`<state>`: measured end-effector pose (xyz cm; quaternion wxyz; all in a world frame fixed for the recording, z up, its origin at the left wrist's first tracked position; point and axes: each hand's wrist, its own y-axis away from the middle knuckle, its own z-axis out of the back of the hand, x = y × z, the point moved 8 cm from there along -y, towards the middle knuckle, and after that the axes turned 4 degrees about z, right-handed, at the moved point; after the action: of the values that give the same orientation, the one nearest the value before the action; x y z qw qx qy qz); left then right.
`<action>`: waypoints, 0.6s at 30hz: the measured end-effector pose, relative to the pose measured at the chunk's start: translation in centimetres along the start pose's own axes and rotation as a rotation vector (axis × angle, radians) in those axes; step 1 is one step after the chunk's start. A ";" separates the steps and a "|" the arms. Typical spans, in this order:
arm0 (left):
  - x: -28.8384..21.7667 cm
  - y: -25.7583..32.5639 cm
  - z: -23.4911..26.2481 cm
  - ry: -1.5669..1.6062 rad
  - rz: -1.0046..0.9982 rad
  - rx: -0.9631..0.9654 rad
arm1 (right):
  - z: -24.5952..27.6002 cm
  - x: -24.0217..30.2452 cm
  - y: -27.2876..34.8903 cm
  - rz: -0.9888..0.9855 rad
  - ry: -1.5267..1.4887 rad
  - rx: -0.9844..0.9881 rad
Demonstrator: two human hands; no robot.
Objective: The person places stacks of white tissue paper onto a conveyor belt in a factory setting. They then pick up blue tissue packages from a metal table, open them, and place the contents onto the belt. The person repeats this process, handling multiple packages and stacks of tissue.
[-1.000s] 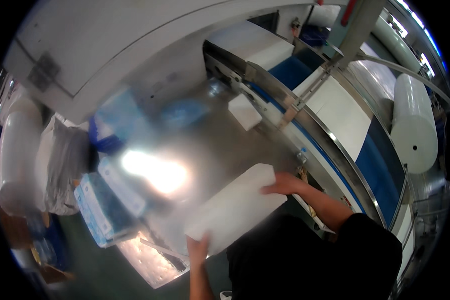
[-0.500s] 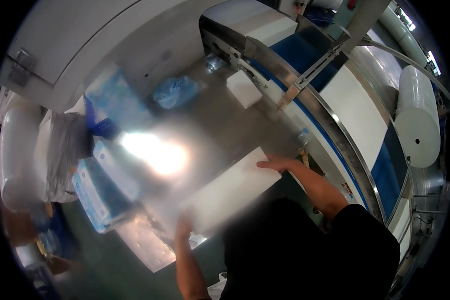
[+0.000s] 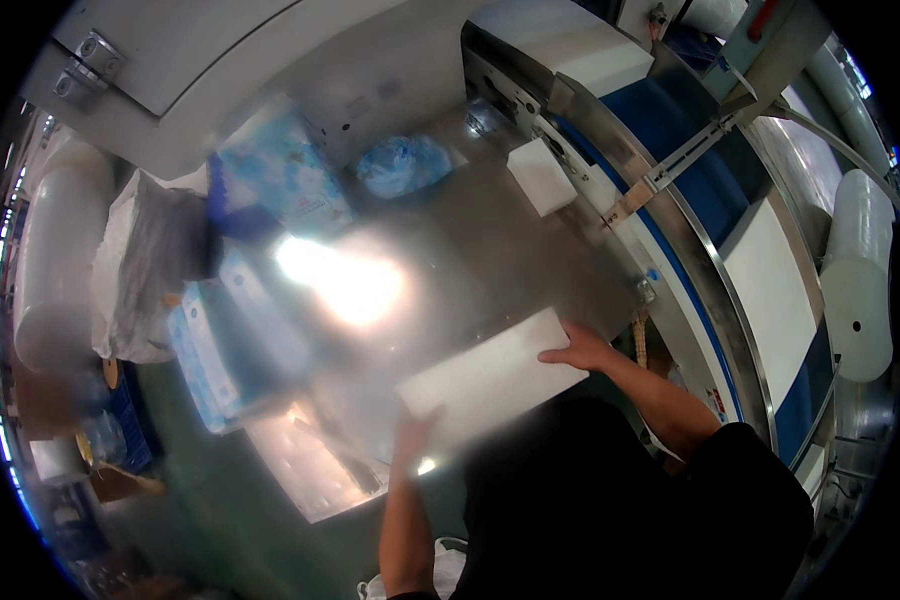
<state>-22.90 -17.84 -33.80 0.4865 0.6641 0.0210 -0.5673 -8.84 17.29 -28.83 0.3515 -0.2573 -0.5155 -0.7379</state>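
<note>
A long white block that looks like a stack of folded tissue paper (image 3: 495, 385) is held level between both hands, low over the metal table. My right hand (image 3: 582, 350) grips its right end, thumb on top and fingers down the side. At the opposite end my left hand (image 3: 417, 437) is closed against the stack, its fingers partly blurred by haze. Left of the stack stand blue-and-white tissue packs (image 3: 205, 350).
On the shiny metal table (image 3: 450, 260) are a crumpled blue plastic bag (image 3: 403, 166), a smaller white block (image 3: 542, 177) and a large blue-patterned pack (image 3: 285, 170). A curved conveyor (image 3: 715, 190) with white stacks runs along the right. Glare hides part of the table.
The view has shifted, so the scene sits farther right. Both hands still hold the white stack, nearly in place. A white stack on the conveyor has moved along the belt toward me.
</note>
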 end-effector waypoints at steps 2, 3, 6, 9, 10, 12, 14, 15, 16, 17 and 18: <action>-0.9 0.3 0.8 0.100 0.164 -0.069 | -0.4 -1.0 0.0 -0.022 -0.071 -0.021; -0.2 -1.0 0.6 0.049 0.187 -0.068 | 0.5 -0.3 -0.8 -0.054 -0.046 -0.012; 0.6 -2.7 0.6 -0.068 0.194 -0.027 | 0.2 -2.2 -1.4 -0.067 -0.024 -0.045; -1.9 -3.2 0.6 -0.102 0.151 0.022 | -0.3 -4.5 -1.5 -0.084 -0.015 -0.086; -0.8 -3.1 1.6 -0.152 0.142 -0.007 | -0.2 -4.5 -1.3 -0.093 -0.011 -0.098; -1.1 -4.9 2.4 -0.093 0.101 0.032 | -0.4 -3.5 -1.0 -0.098 0.009 -0.021; -3.8 -7.3 3.2 -0.207 0.207 0.004 | -0.6 -1.0 -0.3 -0.063 -0.138 0.013; -4.8 -8.8 3.4 -0.241 0.212 0.009 | -1.5 -1.7 -0.2 -0.050 -0.215 0.021; -5.8 -10.2 3.6 -0.275 0.217 0.012 | -2.3 -2.6 -0.2 -0.030 -0.289 0.039; -2.9 -11.9 4.3 -0.317 0.136 -0.053 | -3.1 -4.0 -0.5 -0.051 -0.291 0.129; -0.1 -13.3 5.0 -0.357 0.067 -0.121 | -3.6 -5.0 -0.7 -0.078 -0.292 0.229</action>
<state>-34.30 -14.18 -41.39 0.5402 0.5226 -0.0536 -0.6574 -6.35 15.32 -34.15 0.2711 -0.3001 -0.6511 -0.6422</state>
